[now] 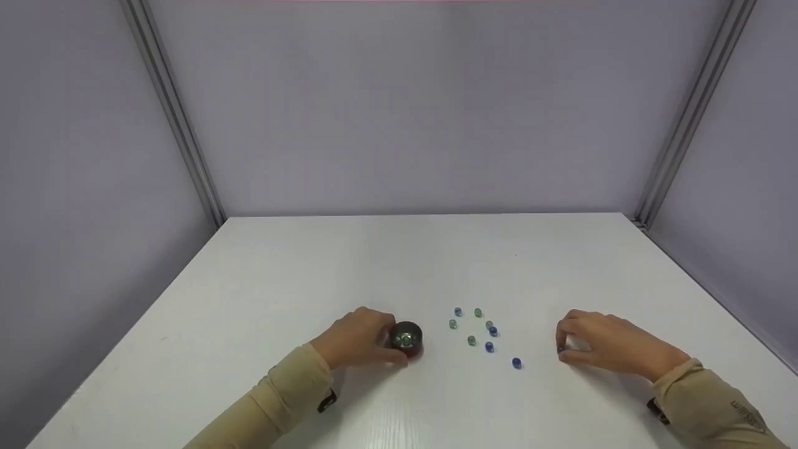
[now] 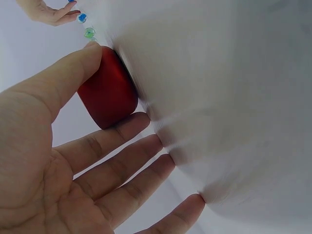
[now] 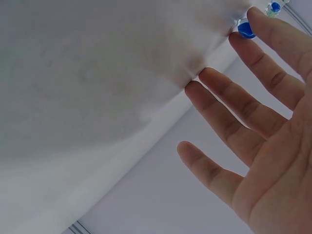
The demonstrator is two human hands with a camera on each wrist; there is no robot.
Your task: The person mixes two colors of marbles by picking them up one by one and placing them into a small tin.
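Marbles (image 1: pixel 477 330) are lying loose on the white bench (image 1: pixel 312 274), a small scatter of blue and green ones between your two hands. Your left hand (image 1: pixel 358 340) is resting on the bench at the left of the scatter and gripping a small round red cup (image 1: pixel 407 340); the left wrist view is showing the thumb (image 2: pixel 73 68) pressing one side of the cup and the index finger touching the other, with the remaining fingers (image 2: pixel 146 170) lying straight and spread, tips on the bench. The cup is standing upright, and the head view is showing at least one greenish marble (image 1: pixel 406 339) sitting inside it.

Your right hand (image 1: pixel 601 343) is sitting on the bench to the right of the scatter, fingers curling down. It is pinching a blue marble (image 3: pixel 246 30) at the bench surface: the right wrist view is showing that marble sitting between the tips of thumb and index finger (image 3: pixel 263 68), the other fingers spreading apart and touching the bench. One more blue marble (image 1: pixel 516 363) is lying apart from the group, near your right hand. Both sleeves are tan. Grey panels with metal rails are standing around the bench.
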